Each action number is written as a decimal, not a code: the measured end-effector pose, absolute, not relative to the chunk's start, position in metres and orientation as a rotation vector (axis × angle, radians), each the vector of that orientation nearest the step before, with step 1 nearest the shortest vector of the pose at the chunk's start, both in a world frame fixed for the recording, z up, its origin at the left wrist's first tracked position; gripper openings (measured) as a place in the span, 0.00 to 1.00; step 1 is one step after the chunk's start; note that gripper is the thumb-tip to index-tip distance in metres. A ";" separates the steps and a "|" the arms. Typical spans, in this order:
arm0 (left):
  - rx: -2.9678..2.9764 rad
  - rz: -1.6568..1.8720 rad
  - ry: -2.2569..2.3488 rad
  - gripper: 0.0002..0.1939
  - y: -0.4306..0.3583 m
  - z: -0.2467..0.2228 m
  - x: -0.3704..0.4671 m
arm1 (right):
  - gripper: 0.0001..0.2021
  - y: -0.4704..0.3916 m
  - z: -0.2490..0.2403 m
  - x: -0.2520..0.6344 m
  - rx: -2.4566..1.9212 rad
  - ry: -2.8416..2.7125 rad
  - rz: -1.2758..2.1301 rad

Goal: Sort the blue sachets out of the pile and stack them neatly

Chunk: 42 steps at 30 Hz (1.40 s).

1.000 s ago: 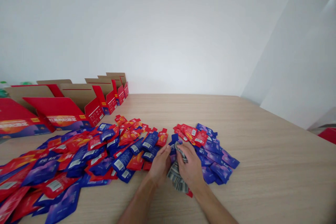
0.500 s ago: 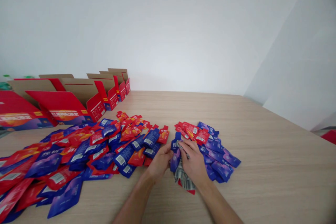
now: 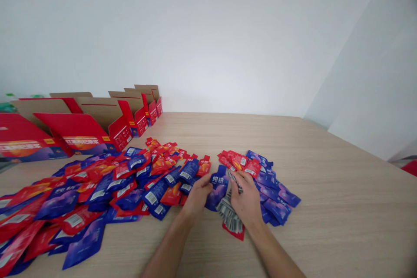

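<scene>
My left hand (image 3: pixel 198 195) pinches the left edge of a blue-purple pouch (image 3: pixel 219 186), which stands with its printed front toward me. Close on its right, my right hand (image 3: pixel 245 193) is closed on a grey-and-white striped cloth-like thing (image 3: pixel 230 213) that hangs below the fingers. Under that striped thing a red pouch (image 3: pixel 237 233) shows its lower edge on the table. Just right of my right hand lie blue-purple pouches (image 3: pixel 276 210), with red pouches (image 3: pixel 239 160) behind.
A large mixed heap of red and blue pouches (image 3: pixel 97 186) covers the left of the table (image 3: pixel 325 191). Open red cardboard boxes (image 3: pixel 74 128) stand in a row at the back left. Green-capped bottles show behind them at the far left edge. A white wall rises behind.
The blue-purple pouch has turned, so more of its front shows, and it has shifted slightly left from my right hand. My right hand has moved slightly right with the striped thing.
</scene>
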State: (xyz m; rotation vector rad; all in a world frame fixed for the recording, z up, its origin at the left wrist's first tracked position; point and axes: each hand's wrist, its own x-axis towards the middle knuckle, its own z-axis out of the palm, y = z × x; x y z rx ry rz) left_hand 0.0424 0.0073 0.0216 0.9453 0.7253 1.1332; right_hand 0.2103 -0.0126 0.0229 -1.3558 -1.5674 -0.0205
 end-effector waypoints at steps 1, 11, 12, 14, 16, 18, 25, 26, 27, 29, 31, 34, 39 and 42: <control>0.889 1.203 0.757 0.19 0.009 0.022 0.041 | 0.13 -0.013 0.025 0.211 -1.356 -1.567 0.013; 0.624 1.299 0.678 0.13 0.007 0.015 0.051 | 0.14 -0.034 0.023 0.176 -1.086 -1.786 0.312; 0.565 1.259 0.657 0.15 0.005 0.017 0.053 | 0.14 -0.033 0.022 0.175 -1.088 -1.774 0.280; 0.459 1.171 0.591 0.19 0.002 0.021 0.055 | 0.15 -0.033 0.021 0.174 -1.107 -1.742 0.209; 0.421 1.136 0.521 0.19 0.001 0.024 0.054 | 0.16 -0.033 0.023 0.175 -1.107 -1.766 0.179; 0.428 1.169 0.480 0.18 0.001 0.024 0.053 | 0.17 -0.036 0.025 0.175 -1.062 -1.879 0.201; 0.366 1.009 0.497 0.19 0.005 0.010 0.051 | 0.17 -0.031 0.025 0.182 -1.157 -1.874 0.103; 0.376 0.991 0.494 0.19 0.004 0.010 0.053 | 0.16 -0.027 0.023 0.186 -1.197 -1.796 0.056; 0.389 0.974 0.488 0.18 0.003 0.010 0.055 | 0.15 -0.023 0.021 0.191 -1.226 -1.730 0.014; 0.414 0.937 0.476 0.18 0.000 0.013 0.058 | 0.14 -0.017 0.017 0.198 -1.253 -1.654 -0.048; 0.431 0.906 0.469 0.19 -0.002 0.017 0.059 | 0.14 -0.014 0.014 0.201 -1.273 -1.628 -0.067; 0.471 0.889 0.445 0.20 -0.002 0.019 0.058 | 0.14 -0.016 0.012 0.197 -1.307 -1.613 -0.054; 0.598 1.066 0.480 0.26 -0.004 0.013 0.058 | 0.14 -0.024 0.016 0.184 -1.291 -1.777 0.055; 0.609 1.062 0.520 0.27 -0.006 0.012 0.060 | 0.14 -0.024 0.020 0.185 -1.345 -1.700 -0.004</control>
